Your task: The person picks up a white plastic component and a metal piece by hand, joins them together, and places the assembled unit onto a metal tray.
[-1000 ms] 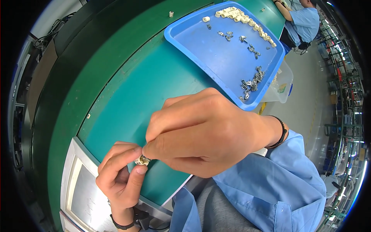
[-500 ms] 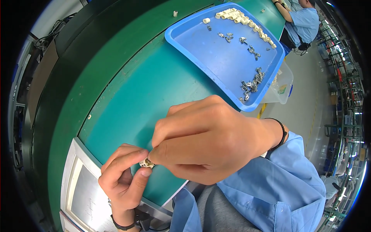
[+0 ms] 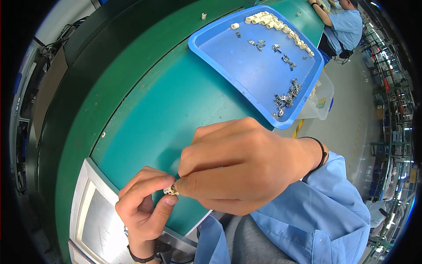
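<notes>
Between the thumb and fingers of my left hand [image 3: 145,202] is a small cream cylindrical piece [image 3: 169,190] with dark holes in its face. My right hand [image 3: 237,167] is closed, its thumb and finger pressed together against the right side of that piece. Whatever those fingertips pinch is hidden behind the hand. Both hands are over the green table [image 3: 145,123]. Beyond them lies a blue tray [image 3: 237,66], with cream cylindrical pieces [image 3: 274,23] along its far edge and small metal clips [image 3: 288,94] in scattered clusters.
A white-framed panel [image 3: 83,193] lies at the lower left. Past the tray's right side is a clear plastic bin [image 3: 323,97]. One loose small piece [image 3: 204,16] sits left of the tray. Another person [image 3: 345,28] in blue works at the far right.
Both hands have shifted slightly right and down with the cream piece. That piece has turned, and its holed face shows more plainly. The tray's contents look the same.
</notes>
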Available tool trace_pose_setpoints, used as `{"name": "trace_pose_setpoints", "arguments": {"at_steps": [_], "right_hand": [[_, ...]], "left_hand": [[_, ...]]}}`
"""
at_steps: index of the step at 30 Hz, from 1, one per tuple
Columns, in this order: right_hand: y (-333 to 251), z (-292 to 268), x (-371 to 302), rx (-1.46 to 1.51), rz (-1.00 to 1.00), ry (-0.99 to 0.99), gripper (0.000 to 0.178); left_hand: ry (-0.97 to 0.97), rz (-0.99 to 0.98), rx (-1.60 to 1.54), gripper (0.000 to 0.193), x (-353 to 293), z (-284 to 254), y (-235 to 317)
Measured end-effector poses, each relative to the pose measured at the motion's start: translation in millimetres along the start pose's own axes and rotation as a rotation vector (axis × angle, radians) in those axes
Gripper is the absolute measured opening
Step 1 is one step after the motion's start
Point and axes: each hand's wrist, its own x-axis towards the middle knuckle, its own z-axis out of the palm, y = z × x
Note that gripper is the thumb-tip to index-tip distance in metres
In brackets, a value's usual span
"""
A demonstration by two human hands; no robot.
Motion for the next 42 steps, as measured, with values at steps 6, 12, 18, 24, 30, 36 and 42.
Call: {"name": "trace_pose_setpoints", "arguments": {"at_steps": [6,12,18,24,30,36,42], "right_hand": [[-0.5,-2.6,-2.5,0.010,-0.003,-0.033,0.014],[-2.7,-6.7,-3.6,0.013,-0.002,-0.092,0.012],[-3.9,-6.3,-5.4,0.009,0.019,-0.120,0.013],[6.6,7.0,-6.0,0.038,-0.025,-0.047,0.015],[19.1,22.4,-15.8,0.209,0.121,-0.057,0.020],[23.3,10.0,-24.6,-0.243,0.189,-0.133,0.030],[37.2,25.8,-44.7,-0.252,0.291,-0.223,0.034]], "left_hand": [[-0.033,-0.007,0.013,0.033,1.3,-0.2,0.7],[-0.050,0.006,0.023,0.034,1.9,0.8,2.2],[-0.075,0.029,0.060,0.033,3.2,1.6,4.6],[-0.027,-0.093,-0.024,0.032,0.9,0.9,4.7],[-0.024,-0.199,-0.090,0.035,0.3,0.3,-5.2],[0.124,-0.351,-0.046,0.030,11.1,-23.2,-20.8],[0.375,-0.318,0.707,0.016,40.6,-158.0,-53.0]]}}
